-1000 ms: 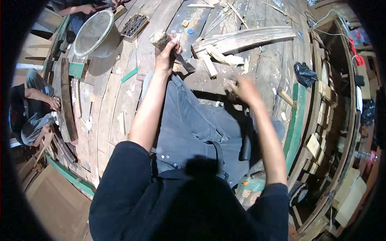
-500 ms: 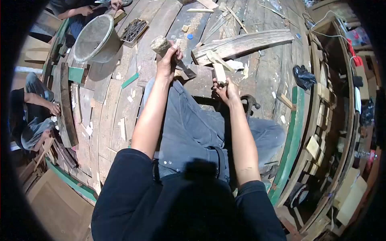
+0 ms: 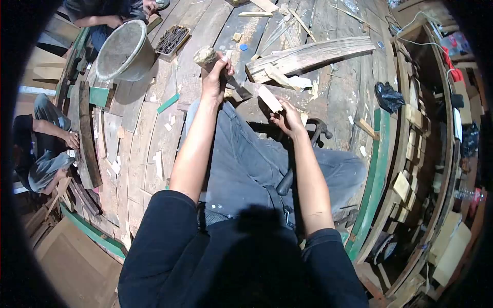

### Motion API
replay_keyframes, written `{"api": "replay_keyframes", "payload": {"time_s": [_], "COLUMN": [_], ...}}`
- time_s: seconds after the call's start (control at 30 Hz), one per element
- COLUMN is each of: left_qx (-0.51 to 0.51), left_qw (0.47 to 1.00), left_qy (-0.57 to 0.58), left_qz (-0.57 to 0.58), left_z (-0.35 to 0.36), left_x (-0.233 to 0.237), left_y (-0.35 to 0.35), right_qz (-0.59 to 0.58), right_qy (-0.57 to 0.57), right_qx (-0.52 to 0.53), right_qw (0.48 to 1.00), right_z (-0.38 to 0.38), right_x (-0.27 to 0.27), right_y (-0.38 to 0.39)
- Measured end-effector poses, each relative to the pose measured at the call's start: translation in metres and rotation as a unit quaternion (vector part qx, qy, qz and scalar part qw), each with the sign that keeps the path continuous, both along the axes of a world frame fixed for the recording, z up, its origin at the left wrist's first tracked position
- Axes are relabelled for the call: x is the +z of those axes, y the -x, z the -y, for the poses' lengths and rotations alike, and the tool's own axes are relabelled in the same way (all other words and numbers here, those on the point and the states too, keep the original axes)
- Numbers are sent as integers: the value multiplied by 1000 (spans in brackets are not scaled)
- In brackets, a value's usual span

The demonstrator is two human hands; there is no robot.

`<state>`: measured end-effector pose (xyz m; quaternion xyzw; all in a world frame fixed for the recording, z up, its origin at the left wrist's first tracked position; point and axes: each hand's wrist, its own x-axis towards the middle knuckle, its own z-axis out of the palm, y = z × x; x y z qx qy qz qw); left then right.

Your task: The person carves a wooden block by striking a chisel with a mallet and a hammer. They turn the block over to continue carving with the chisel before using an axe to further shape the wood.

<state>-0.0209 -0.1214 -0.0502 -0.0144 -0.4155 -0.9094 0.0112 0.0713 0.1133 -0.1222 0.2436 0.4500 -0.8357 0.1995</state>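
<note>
Block [image 3: 269, 99] turned in right hand [image 3: 287, 118]; left hand [image 3: 216, 79] holds chisel [image 3: 239, 90].

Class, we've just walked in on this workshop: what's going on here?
Someone seated on the plank floor holds a chisel in the left hand and a small pale wood block in the right hand, with a gap between the two. A hammer lies near the right forearm. Off to the left, a co-worker's hand is at a dark beam.
</note>
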Motion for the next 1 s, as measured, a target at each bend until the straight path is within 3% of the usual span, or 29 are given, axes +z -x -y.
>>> {"api": "replay_keyframes", "payload": {"time_s": [0.1,0.2,0.23,0.27,0.33,0.4,0.47,0.53,0.57,0.67,0.73,0.77,0.8,0.9,1.0], "left_qx": [0,-1,6,13,13,-2,-10,-26,-26,-19,-17,-18,-21,-29,-7], "left_qw": [1000,1000,1000,1000,1000,1000,1000,999,999,1000,1000,1000,1000,999,999], "left_qy": [2,-20,-16,-12,-17,4,14,24,22,14,10,9,8,15,-31], "left_qz": [-6,-7,-6,-4,2,1,-8,-12,-12,-9,-8,-6,-3,-2,0], "left_z": [0,1,1,0,-1,0,0,1,1,0,1,2,1,1,-2], "left_x": [-1,-8,-6,-5,-3,-4,-3,-7,-7,-8,-7,-6,-6,-5,-3], "left_y": [1,3,3,2,1,2,2,3,3,2,1,1,1,2,1], "right_qz": [-13,-110,-195,-274,-144,-190,-170,-156,-154,-198,-176,-75,-82,-136,-180], "right_qy": [43,-243,-410,-422,-363,-578,-668,-769,-765,-738,-553,-312,-204,16,124], "right_qx": [2,109,154,98,2,-20,37,152,172,102,21,-3,-43,-91,-63], "right_qw": [999,958,878,859,920,794,724,601,601,636,814,947,975,986,974], "right_z": [0,-5,-14,-22,-43,-71,-76,-63,-56,-59,-66,-76,-74,-55,-48], "right_x": [13,8,-5,-17,8,9,15,19,23,5,9,14,24,66,83], "right_y": [-5,-4,-5,-5,-14,-22,-38,-54,-56,-57,-55,-56,-64,-80,-85]}}
